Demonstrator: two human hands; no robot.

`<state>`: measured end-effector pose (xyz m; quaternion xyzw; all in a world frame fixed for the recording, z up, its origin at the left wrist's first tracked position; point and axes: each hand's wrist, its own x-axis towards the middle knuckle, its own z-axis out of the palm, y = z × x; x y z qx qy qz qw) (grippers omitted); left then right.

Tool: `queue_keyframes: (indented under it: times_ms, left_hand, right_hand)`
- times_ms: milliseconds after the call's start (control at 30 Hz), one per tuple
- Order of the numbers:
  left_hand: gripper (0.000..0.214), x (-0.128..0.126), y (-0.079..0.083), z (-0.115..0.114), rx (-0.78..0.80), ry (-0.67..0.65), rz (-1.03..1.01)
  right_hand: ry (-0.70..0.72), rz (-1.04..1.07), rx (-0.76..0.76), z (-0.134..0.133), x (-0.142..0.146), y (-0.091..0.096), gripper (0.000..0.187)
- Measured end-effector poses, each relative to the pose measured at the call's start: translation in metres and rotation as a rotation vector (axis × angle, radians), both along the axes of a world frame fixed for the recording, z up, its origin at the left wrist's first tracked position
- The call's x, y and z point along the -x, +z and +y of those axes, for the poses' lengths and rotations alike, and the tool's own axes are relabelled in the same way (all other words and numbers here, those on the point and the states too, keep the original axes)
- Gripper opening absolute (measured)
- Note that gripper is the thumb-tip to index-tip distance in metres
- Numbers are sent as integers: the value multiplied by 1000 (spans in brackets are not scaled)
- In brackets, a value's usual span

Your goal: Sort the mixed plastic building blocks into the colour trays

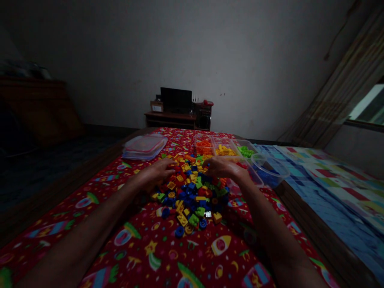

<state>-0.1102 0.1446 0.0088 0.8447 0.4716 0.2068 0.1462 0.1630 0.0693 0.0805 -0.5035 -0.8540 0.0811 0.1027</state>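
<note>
Two bare hands here, with a big mixed heap of plastic bricks (189, 192) lying between and in front of them on a red cloth (168, 256) printed with rockets and stars. Left hand (162, 169) is at the left edge of the heap, thumb and fingers pointing in at the bricks with a bit of a gap showing. Can't tell if they've got hold of a piece. Right hand (220, 166) is over the right side of the heap, back up, fingers bent down toward the bricks. The tips are too dark to say whether they're pinching anything.

Heap's mostly yellow, blue, green and red. At the near end there's a blue round piece (179, 232) with a yellow round piece (189, 229) just right of it.

Past the right hand are clear containers (242, 143) holding orange pieces (204, 145), yellow pieces (225, 151) and light green pieces (246, 151). A round tub (279, 163) with blue stuff in it sits right of those. Beyond the left hand there's a stack of lids (145, 146). Way back by the wall, a black monitor (176, 99) stands on a brown stand (169, 116).
</note>
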Motion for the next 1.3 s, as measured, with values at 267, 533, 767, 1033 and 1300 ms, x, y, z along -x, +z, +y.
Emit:
queue_keyframes:
  times_ms: [267, 533, 767, 1033, 1300]
  left_hand:
    - [24, -19, 5, -10, -185, 59, -94]
    - [37, -57, -3, -32, -147, -164, -167]
    - [40, -47, 0, -27, -104, -110, -173]
    - [42, -43, 20, -31, 79, 93, -483]
    - [52, -61, 31, -48, 306, 79, -808]
  right_hand:
    - [31, 9, -100, 11, 11, -21, 28]
    - [-12, -59, -180, 13, 17, -41, 27]
    - [30, 50, -116, 13, 20, -39, 21]
    - [17, 89, -191, 11, 18, -33, 19]
    - [90, 421, -199, 7, 33, -25, 25]
